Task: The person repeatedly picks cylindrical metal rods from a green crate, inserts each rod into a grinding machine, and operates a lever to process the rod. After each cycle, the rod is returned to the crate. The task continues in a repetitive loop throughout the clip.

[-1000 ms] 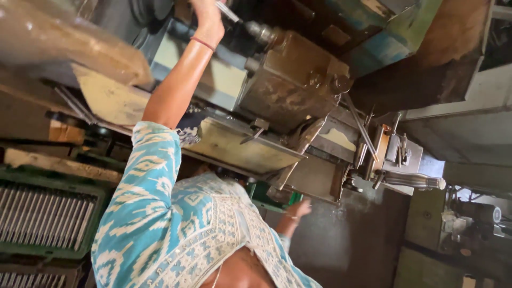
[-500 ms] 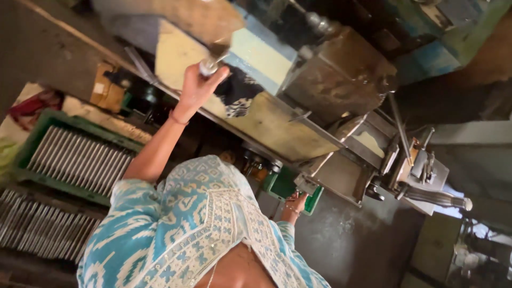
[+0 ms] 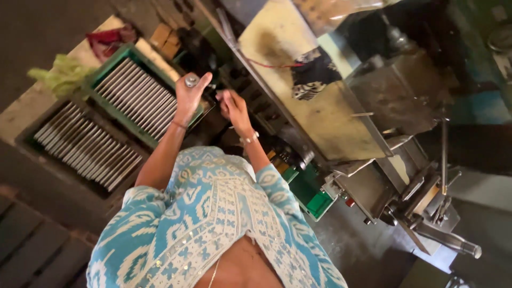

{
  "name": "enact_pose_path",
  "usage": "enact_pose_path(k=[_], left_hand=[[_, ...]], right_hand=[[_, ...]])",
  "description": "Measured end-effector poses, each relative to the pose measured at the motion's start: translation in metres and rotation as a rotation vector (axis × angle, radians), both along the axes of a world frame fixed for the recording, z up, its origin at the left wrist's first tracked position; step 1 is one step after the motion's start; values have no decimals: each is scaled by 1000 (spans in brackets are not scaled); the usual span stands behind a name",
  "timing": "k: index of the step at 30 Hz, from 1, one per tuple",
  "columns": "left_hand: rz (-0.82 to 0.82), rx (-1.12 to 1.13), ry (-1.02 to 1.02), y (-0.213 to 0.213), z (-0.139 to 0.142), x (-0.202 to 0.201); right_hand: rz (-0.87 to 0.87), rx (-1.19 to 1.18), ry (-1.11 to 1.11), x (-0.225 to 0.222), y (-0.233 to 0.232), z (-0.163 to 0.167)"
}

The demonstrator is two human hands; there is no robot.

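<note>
The left hand (image 3: 188,96) pinched a small metal rod (image 3: 191,81) by its end; it looked hard, light, slippery. The right hand (image 3: 232,106) beside it was loosely curled, holding nothing I could tell.

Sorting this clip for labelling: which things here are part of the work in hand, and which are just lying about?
In hand:
left hand holding a metal rod
right hand, nothing visible in it
green crate of rods just beyond the hands

Lying about:
red cloth
green cloth
patterned rag on the machine
</note>
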State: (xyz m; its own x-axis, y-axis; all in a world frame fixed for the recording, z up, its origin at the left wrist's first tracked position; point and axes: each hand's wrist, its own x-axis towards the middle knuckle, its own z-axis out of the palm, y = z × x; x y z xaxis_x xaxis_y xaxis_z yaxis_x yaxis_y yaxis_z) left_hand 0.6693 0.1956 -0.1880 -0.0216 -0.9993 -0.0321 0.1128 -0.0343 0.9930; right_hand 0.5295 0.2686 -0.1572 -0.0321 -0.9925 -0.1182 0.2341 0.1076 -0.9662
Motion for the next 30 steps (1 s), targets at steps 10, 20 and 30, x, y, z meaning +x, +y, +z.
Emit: enact_pose_path(k=[10, 20, 30], left_hand=[[207, -227, -14, 32, 10, 87], [272, -409, -101, 48, 3, 139], [314, 101, 323, 48, 19, 146]], right_hand=[[-20, -21, 85, 97, -6, 13], [0, 155, -126, 152, 10, 14], [-195, -343, 193, 199, 16, 19]])
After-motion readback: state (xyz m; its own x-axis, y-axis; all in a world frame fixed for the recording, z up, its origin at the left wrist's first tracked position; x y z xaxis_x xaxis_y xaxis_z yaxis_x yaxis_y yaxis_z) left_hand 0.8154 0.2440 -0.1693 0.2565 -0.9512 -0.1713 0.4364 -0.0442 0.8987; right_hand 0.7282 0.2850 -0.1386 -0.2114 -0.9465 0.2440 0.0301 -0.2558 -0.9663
